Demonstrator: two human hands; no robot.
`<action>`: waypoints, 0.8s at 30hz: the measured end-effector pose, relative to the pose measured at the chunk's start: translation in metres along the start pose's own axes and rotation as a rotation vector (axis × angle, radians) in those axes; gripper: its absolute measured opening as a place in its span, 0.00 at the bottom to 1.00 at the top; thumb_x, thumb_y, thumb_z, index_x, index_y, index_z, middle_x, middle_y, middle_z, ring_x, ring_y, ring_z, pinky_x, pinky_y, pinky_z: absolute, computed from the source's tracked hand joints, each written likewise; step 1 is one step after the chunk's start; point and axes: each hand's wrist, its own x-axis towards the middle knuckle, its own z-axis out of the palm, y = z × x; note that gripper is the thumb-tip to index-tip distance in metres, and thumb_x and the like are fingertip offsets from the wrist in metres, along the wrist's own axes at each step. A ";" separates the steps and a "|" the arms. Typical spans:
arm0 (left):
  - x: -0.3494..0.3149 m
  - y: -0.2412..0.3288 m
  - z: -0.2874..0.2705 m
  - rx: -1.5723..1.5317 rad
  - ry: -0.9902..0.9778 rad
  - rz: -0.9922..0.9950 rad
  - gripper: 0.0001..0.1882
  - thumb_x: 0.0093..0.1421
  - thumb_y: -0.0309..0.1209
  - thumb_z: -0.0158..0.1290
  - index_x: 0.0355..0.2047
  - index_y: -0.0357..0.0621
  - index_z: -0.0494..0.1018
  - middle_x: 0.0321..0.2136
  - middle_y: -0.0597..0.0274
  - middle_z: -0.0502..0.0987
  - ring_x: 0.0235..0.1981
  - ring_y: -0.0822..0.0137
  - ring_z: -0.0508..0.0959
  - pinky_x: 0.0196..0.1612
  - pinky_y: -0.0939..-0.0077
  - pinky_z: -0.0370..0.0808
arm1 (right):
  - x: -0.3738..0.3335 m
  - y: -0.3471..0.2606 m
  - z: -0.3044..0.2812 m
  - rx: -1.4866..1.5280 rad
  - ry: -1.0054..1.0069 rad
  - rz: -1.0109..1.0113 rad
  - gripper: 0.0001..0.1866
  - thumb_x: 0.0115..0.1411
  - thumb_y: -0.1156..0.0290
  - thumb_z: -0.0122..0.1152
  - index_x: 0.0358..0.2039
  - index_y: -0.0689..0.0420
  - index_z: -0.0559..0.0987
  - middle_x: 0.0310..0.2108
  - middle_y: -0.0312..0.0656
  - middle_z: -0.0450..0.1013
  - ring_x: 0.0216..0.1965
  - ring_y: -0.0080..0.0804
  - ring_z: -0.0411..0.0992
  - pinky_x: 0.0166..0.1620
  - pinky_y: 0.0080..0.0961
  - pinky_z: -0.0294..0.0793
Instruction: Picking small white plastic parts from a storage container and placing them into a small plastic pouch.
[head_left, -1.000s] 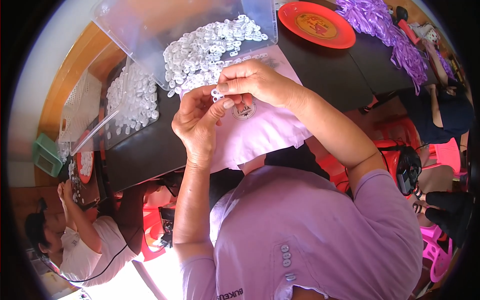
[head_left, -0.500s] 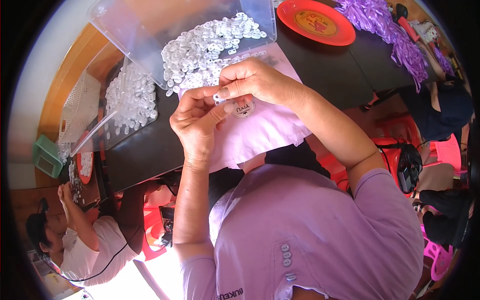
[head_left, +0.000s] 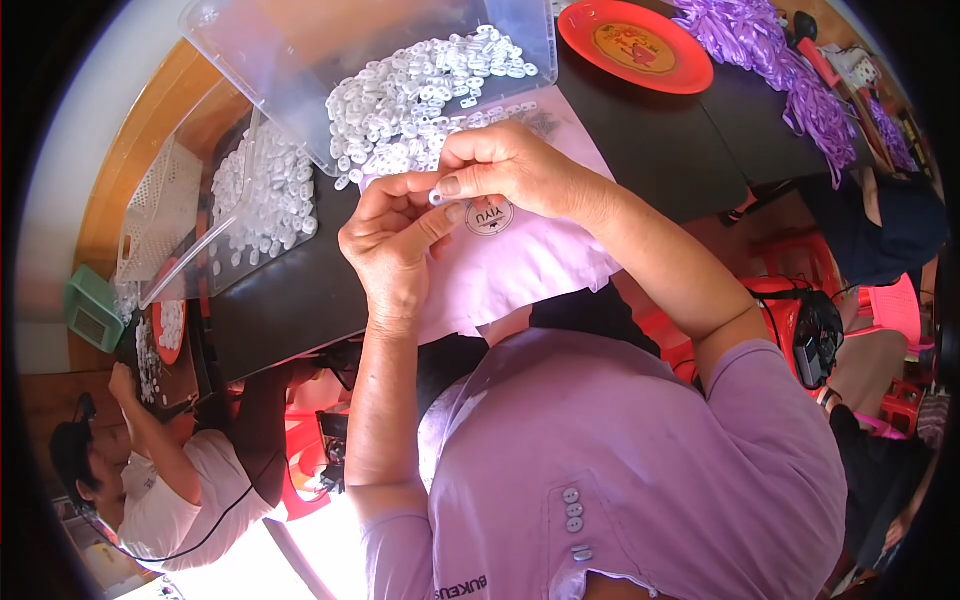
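Note:
My left hand (head_left: 390, 245) and my right hand (head_left: 510, 172) meet above a lilac cloth (head_left: 550, 245) printed with a round dark mark. Pinched between their fingertips is a small white plastic piece (head_left: 436, 198) with a hole in it. The fingers cover most of it, so its full shape is hidden. Just beyond my hands, a heap of similar white oval pieces with holes (head_left: 400, 95) spills from a clear plastic bin (head_left: 285, 75) onto the cloth's far part.
A second clear bin with white pieces (head_left: 265, 190) stands to the left. On the dark table (head_left: 640, 140) are a red plate (head_left: 690, 75) and bundled purple ribbons (head_left: 780, 70). At the lower left, a co-worker (head_left: 180, 470) sits by a green basket (head_left: 92, 310).
My fingertips have shifted slightly around the white piece, and less of it shows. My right hand sits a little lower. The co-worker's arm has moved, and a person at far right has shifted.

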 end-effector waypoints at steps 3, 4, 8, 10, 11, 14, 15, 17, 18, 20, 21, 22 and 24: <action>0.000 0.000 -0.001 -0.002 -0.011 0.007 0.13 0.50 0.11 0.60 0.37 0.32 0.75 0.26 0.59 0.79 0.21 0.78 0.73 0.21 0.87 0.68 | 0.000 0.000 -0.001 0.005 -0.041 0.028 0.09 0.61 0.67 0.61 0.30 0.60 0.76 0.23 0.31 0.70 0.24 0.14 0.67 0.27 0.15 0.66; -0.001 0.000 -0.001 -0.002 -0.010 0.008 0.13 0.50 0.11 0.60 0.37 0.32 0.75 0.26 0.59 0.79 0.21 0.78 0.73 0.21 0.87 0.68 | 0.001 0.000 -0.002 0.034 -0.057 0.045 0.09 0.61 0.67 0.61 0.30 0.60 0.76 0.23 0.31 0.70 0.24 0.14 0.66 0.27 0.15 0.66; -0.002 -0.001 0.008 0.054 -0.003 0.082 0.14 0.50 0.14 0.63 0.37 0.33 0.74 0.26 0.60 0.78 0.23 0.79 0.73 0.22 0.87 0.69 | 0.000 0.001 -0.004 0.073 -0.014 0.056 0.09 0.61 0.67 0.61 0.29 0.60 0.77 0.23 0.30 0.70 0.23 0.14 0.66 0.26 0.14 0.65; -0.002 -0.002 0.008 0.103 0.011 0.118 0.14 0.50 0.16 0.64 0.37 0.34 0.74 0.26 0.61 0.78 0.24 0.80 0.73 0.23 0.87 0.69 | -0.001 0.001 -0.004 0.058 -0.008 0.046 0.10 0.61 0.66 0.61 0.29 0.60 0.77 0.22 0.30 0.70 0.22 0.13 0.66 0.26 0.13 0.65; -0.002 -0.003 0.006 0.147 -0.005 0.126 0.15 0.50 0.16 0.64 0.37 0.34 0.74 0.25 0.63 0.78 0.24 0.80 0.73 0.24 0.87 0.69 | -0.002 0.000 -0.003 0.058 -0.008 0.046 0.10 0.61 0.66 0.61 0.29 0.60 0.77 0.22 0.30 0.70 0.22 0.13 0.66 0.26 0.13 0.65; -0.003 -0.005 0.006 0.211 -0.008 0.139 0.16 0.49 0.17 0.66 0.37 0.36 0.74 0.25 0.66 0.77 0.25 0.81 0.73 0.26 0.88 0.70 | -0.004 -0.003 -0.002 0.036 0.003 0.068 0.10 0.61 0.65 0.61 0.28 0.59 0.77 0.21 0.30 0.69 0.22 0.13 0.66 0.25 0.13 0.65; -0.004 -0.005 0.006 0.233 0.003 0.145 0.16 0.48 0.18 0.66 0.37 0.37 0.74 0.25 0.67 0.76 0.25 0.81 0.72 0.27 0.88 0.70 | -0.004 -0.003 -0.001 0.036 -0.001 0.077 0.11 0.61 0.65 0.60 0.29 0.59 0.77 0.21 0.30 0.69 0.22 0.14 0.66 0.25 0.13 0.65; -0.002 -0.012 0.004 0.266 -0.027 0.225 0.17 0.48 0.17 0.66 0.38 0.35 0.74 0.26 0.65 0.77 0.25 0.80 0.72 0.25 0.87 0.70 | -0.004 -0.003 -0.001 0.034 -0.005 0.086 0.11 0.62 0.64 0.60 0.29 0.59 0.77 0.21 0.30 0.69 0.22 0.14 0.66 0.25 0.13 0.65; -0.001 -0.014 0.004 0.299 -0.057 0.305 0.18 0.48 0.17 0.66 0.39 0.33 0.73 0.27 0.63 0.77 0.25 0.79 0.73 0.24 0.87 0.70 | -0.004 -0.003 -0.002 0.075 0.011 0.086 0.12 0.61 0.63 0.60 0.28 0.60 0.77 0.20 0.31 0.70 0.20 0.16 0.67 0.24 0.14 0.65; -0.001 -0.015 0.003 0.313 -0.055 0.307 0.18 0.48 0.17 0.66 0.39 0.33 0.73 0.27 0.63 0.77 0.25 0.79 0.72 0.23 0.87 0.69 | -0.003 -0.001 -0.003 0.116 0.029 0.086 0.13 0.61 0.63 0.60 0.27 0.60 0.77 0.19 0.32 0.71 0.19 0.17 0.68 0.22 0.15 0.65; -0.001 -0.015 0.003 0.328 -0.052 0.308 0.18 0.48 0.18 0.66 0.39 0.33 0.73 0.26 0.63 0.77 0.24 0.80 0.72 0.23 0.88 0.69 | -0.003 0.000 -0.004 0.093 0.021 0.075 0.13 0.62 0.62 0.59 0.27 0.60 0.77 0.18 0.32 0.71 0.19 0.17 0.69 0.22 0.15 0.65; -0.001 -0.014 0.004 0.328 -0.054 0.308 0.18 0.48 0.18 0.66 0.39 0.33 0.73 0.26 0.63 0.77 0.24 0.80 0.72 0.23 0.88 0.69 | -0.003 0.000 -0.004 0.070 0.012 0.065 0.14 0.62 0.62 0.58 0.27 0.60 0.77 0.18 0.33 0.71 0.18 0.18 0.69 0.22 0.15 0.65; -0.004 -0.012 0.005 0.355 0.006 0.261 0.17 0.46 0.22 0.69 0.35 0.39 0.75 0.25 0.71 0.75 0.23 0.82 0.70 0.27 0.88 0.68 | -0.004 -0.005 -0.006 0.074 -0.046 0.109 0.13 0.63 0.63 0.57 0.28 0.60 0.77 0.18 0.32 0.70 0.19 0.18 0.68 0.22 0.15 0.65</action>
